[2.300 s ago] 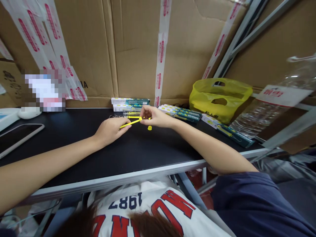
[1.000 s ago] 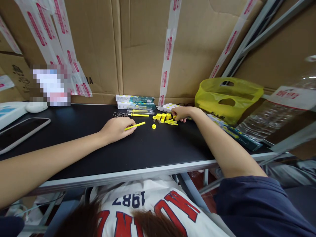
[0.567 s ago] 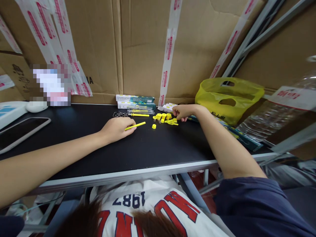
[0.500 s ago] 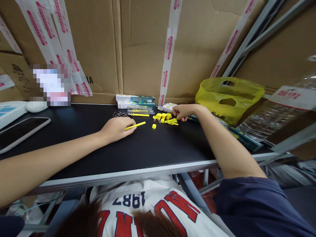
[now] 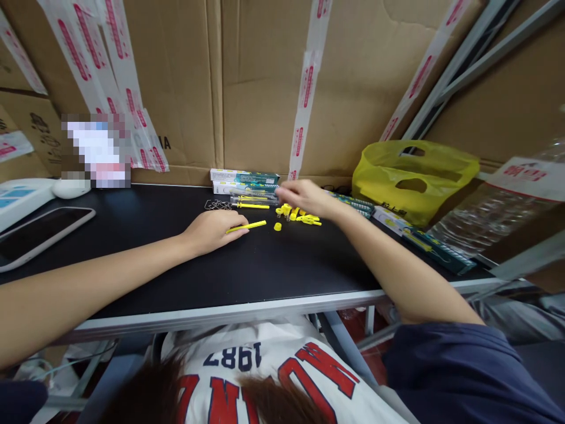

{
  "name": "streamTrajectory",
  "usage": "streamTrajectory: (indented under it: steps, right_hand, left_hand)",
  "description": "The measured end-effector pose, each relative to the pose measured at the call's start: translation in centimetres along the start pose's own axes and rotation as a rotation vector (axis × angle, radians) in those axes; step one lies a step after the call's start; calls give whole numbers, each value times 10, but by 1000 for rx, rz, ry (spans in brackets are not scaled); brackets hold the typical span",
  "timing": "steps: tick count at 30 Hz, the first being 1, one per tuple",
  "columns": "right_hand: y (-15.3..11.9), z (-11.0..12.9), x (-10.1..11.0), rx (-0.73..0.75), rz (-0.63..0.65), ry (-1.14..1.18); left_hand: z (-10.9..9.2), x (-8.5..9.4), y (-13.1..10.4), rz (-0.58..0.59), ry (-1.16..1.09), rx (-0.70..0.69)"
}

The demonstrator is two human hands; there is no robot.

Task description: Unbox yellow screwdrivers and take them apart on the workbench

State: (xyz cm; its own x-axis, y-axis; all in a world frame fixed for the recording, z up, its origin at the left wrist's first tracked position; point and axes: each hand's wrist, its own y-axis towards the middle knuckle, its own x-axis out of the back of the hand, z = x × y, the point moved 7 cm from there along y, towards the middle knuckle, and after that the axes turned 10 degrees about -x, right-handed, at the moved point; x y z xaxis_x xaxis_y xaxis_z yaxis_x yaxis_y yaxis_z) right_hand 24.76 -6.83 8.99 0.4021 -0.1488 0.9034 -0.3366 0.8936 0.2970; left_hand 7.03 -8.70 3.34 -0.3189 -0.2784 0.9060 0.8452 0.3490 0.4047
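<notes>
Over the black table (image 5: pixel 265 265), my left hand (image 5: pixel 217 231) is closed on a thin yellow rod (image 5: pixel 253 226), which points to the right. My right hand (image 5: pixel 301 197) hovers above a cluster of small yellow parts (image 5: pixel 308 219) and hides some of them; its fingers are blurred, and whether they hold anything is unclear. A single yellow cap (image 5: pixel 278 226) lies apart, right of the rod's tip. Clear tubes (image 5: pixel 251 200) and another yellow rod (image 5: pixel 253 206) lie behind my left hand, beside bent metal wires (image 5: pixel 218 205).
Small boxes (image 5: pixel 245 176) stand against the cardboard at the back. On the right are a yellow plastic bag (image 5: pixel 410 188), more packages (image 5: pixel 435 247) and a large plastic bottle (image 5: pixel 489 206). A phone (image 5: pixel 42 235) and a white device (image 5: pixel 24 197) lie at the left.
My right hand has moved left from beside the white boxes to over the yellow parts. My left hand still holds the rod. The view has shifted slightly.
</notes>
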Motion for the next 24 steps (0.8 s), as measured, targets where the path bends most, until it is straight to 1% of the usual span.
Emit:
streamTrajectory:
  steps: [1, 2, 4, 6, 7, 9, 11, 12, 13, 14, 16, 18, 19, 22, 24]
  right_hand:
    - [-5, 16, -14, 73, 86, 18]
    - [-10, 30, -26, 137, 143, 6]
    - [-19, 48, -43, 218, 174, -34]
    - [-22, 54, -51, 247, 162, -77]
    - [-22, 54, -52, 257, 143, -93]
    - [-18, 48, -47, 256, 57, -130]
    - [-10, 34, -35, 206, -95, -184]
    - [-6, 26, -28, 162, -178, -214]
    - [-2, 17, -22, 115, -248, -238]
    - [2, 9, -18, 76, -298, -255]
    - [11, -4, -18, 32, -328, -279]
    - [21, -12, -26, 21, -293, -319]
    - [27, -13, -32, 25, -264, -346]
    - [42, -12, -46, 42, -193, -426]
    - [50, -10, -51, 38, -169, -466]
  left_hand:
    - [0, 0, 0, 0, -3, -12]
    - [-1, -1, 0, 1, -4, -23]
    - [-2, -2, 0, 11, -7, -48]
    - [-4, -2, 0, 13, -7, -67]
    - [-5, 0, 0, -6, -5, -71]
    - [-6, 9, 0, -103, 16, -58]
    - [-6, 22, -1, -242, 59, -27]
    - [-6, 26, -2, -293, 78, -16]
    - [-7, 28, -2, -313, 86, -18]
    - [-8, 27, -2, -296, 78, -33]
    - [-10, 17, 1, -176, 22, -86]
    - [-11, 6, 2, -49, -32, -126]
    - [-12, 3, 2, -18, -44, -135]
    - [-12, 1, 1, -8, -41, -141]
    - [-12, 1, 1, -6, -36, -142]
